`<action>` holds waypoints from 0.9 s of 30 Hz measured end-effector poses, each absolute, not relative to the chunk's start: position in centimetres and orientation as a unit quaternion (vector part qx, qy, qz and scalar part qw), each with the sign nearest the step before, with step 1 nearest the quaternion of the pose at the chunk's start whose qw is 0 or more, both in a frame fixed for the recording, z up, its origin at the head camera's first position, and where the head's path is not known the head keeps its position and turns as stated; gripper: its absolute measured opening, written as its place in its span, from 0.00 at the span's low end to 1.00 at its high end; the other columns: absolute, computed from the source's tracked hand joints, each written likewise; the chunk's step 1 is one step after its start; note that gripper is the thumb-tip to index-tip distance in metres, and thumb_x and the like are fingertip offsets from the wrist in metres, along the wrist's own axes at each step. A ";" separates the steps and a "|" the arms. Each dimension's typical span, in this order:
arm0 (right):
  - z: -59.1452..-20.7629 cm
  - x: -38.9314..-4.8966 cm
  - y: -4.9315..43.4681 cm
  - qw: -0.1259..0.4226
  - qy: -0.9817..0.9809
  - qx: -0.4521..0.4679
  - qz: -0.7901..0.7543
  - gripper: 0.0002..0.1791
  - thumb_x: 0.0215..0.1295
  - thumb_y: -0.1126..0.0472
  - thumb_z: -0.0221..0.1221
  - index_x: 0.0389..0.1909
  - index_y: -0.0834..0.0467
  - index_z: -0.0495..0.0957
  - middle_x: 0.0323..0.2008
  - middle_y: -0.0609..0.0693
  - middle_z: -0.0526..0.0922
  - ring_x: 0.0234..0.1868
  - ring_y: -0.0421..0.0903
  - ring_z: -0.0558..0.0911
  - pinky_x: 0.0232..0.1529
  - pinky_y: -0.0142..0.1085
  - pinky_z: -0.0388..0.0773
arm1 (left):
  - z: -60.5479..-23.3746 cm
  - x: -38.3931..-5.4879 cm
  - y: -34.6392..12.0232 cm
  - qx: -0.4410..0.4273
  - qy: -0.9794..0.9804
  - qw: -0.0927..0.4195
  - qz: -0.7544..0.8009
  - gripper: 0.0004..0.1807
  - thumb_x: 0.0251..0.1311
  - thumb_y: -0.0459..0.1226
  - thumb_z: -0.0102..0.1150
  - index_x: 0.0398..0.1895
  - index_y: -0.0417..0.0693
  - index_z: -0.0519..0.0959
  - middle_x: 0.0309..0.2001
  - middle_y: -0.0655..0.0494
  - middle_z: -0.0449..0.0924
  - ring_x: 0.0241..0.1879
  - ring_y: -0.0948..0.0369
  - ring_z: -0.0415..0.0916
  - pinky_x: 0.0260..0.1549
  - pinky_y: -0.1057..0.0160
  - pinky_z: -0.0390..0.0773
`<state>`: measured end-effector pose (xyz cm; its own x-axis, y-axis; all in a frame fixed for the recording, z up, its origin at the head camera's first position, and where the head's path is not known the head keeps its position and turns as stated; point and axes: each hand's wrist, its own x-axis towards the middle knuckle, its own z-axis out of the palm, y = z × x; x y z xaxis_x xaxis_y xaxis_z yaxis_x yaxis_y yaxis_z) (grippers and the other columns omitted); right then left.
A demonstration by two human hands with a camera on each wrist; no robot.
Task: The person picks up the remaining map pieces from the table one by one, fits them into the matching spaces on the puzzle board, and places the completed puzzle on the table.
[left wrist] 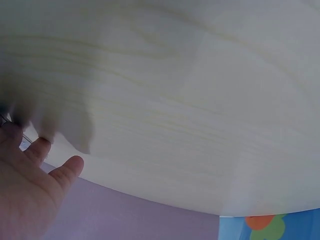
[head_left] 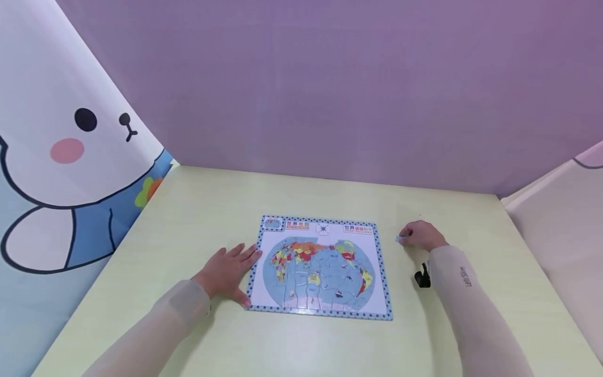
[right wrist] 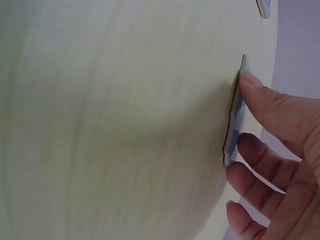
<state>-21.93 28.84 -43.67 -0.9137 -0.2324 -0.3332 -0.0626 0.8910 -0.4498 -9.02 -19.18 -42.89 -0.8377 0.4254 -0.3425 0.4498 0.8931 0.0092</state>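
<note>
A world map jigsaw puzzle (head_left: 325, 272) with a dotted blue border lies flat on the table. White shows in a notch at the top of its blue oval. My left hand (head_left: 229, 273) rests at the board's left edge with fingers spread, the fingertips and thumb right at the border. In the left wrist view that hand (left wrist: 30, 185) shows at the lower left. To the right of the board, my right hand (head_left: 421, 235) pinches a thin blue puzzle piece (right wrist: 237, 112) between thumb and fingers. The piece is seen nearly edge-on in the right wrist view, close over the table.
The pale wooden table (head_left: 320, 345) runs back to a purple wall panel (head_left: 301, 94). A cartoon-printed panel (head_left: 52, 104) stands along the left side and a pale panel (head_left: 560, 235) along the right. A black wrist device (head_left: 423, 276) sits by the right cuff.
</note>
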 end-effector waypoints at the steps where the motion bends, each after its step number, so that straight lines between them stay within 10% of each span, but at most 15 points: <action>1: -43.6 -21.9 28.9 0.191 0.953 -0.081 -0.220 0.15 0.61 0.59 0.63 0.42 0.66 0.80 0.42 0.60 0.82 0.44 0.56 0.77 0.48 0.53 0.72 | -42.8 -9.0 -19.2 0.228 0.958 0.170 -0.037 0.63 0.35 0.68 0.67 0.73 0.47 0.57 0.73 0.49 0.55 0.71 0.43 0.50 0.60 0.35 0.59; 10: -42.9 -21.1 29.0 0.197 0.952 -0.080 -0.218 0.11 0.58 0.60 0.65 0.35 0.65 0.78 0.34 0.55 0.81 0.35 0.49 0.74 0.40 0.44 0.72 | -42.3 -9.3 -19.1 0.237 0.957 0.166 -0.032 0.63 0.35 0.68 0.67 0.73 0.45 0.57 0.73 0.48 0.54 0.71 0.42 0.50 0.61 0.35 0.58; 27: -42.6 -20.8 28.2 0.239 0.939 -0.097 -0.228 0.12 0.59 0.74 0.57 0.43 0.64 0.80 0.44 0.64 0.80 0.47 0.61 0.77 0.49 0.53 0.74 | -42.6 -8.8 -19.1 0.237 0.955 0.177 -0.033 0.62 0.37 0.68 0.66 0.73 0.44 0.57 0.73 0.47 0.55 0.70 0.42 0.51 0.62 0.36 0.56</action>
